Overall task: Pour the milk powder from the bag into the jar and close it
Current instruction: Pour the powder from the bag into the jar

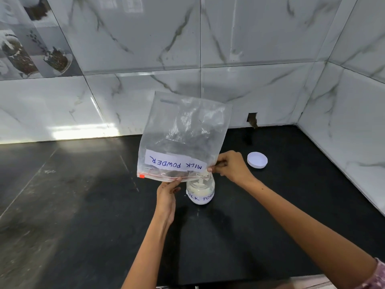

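Both forearms reach in from the near edge. Left hand (166, 195) pinches the mouth of the upturned bag (183, 136) at its middle; right hand (233, 165) pinches the right corner, just above the jar (200, 190) on the black tabletop (83, 205) — powder trickles in. Best to keep that corner low over the opening and tap out the residue. Farther right lies the white lid (257, 160), well apart.

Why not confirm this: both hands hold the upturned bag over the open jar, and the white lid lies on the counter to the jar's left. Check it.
One detail is wrong. In the head view the white lid lies on the counter to the right of the jar, not its left. Left hand and right hand do hold the upturned bag.
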Demonstrator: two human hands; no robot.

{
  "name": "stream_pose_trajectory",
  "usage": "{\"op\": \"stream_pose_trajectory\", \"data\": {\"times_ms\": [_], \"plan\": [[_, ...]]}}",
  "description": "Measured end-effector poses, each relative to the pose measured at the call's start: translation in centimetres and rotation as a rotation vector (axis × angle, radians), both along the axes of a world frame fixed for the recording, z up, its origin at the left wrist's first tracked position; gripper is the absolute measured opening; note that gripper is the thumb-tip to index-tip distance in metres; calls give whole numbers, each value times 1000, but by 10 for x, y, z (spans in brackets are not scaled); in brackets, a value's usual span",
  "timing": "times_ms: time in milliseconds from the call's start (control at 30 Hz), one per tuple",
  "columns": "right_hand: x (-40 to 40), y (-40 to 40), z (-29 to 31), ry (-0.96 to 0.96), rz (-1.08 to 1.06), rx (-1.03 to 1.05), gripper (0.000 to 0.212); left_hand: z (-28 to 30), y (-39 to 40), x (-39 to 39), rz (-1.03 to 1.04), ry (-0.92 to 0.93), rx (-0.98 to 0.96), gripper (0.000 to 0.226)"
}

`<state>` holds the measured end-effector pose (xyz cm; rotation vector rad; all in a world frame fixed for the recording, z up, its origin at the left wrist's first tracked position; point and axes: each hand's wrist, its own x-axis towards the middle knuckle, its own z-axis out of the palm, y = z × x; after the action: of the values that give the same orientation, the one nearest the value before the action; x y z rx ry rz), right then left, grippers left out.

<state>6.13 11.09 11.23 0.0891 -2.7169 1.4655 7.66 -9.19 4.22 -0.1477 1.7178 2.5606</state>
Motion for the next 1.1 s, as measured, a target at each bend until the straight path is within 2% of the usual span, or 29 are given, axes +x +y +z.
{"op": "stream_pose_trajectory", "data": {"times_ms": [67,167,300,533,800,933,1100], "plan": [[0,1,5,0,-19,-52,18,2,-1,-1,-3,-8,-16,35],[0,2,13,-39,4,-123,16,2,-2,0,-12,-9,-22,31],[-5,2,18,-9,-19,-88,15,6,-2,1,-33,-7,-22,24],[-8,-2,12,-14,22,14,14,4,-4,2,-27,-19,-52,32],[-4,1,13,17,-72,-167,19,4,-4,5,-22,-34,-85,33],[-6,3,14,-109,-27,-254,21,5,-3,7,-25,-49,-104,41],[-6,0,13,-92,-20,-199,14,8,-5,9,-12,-72,-111,43]]}}
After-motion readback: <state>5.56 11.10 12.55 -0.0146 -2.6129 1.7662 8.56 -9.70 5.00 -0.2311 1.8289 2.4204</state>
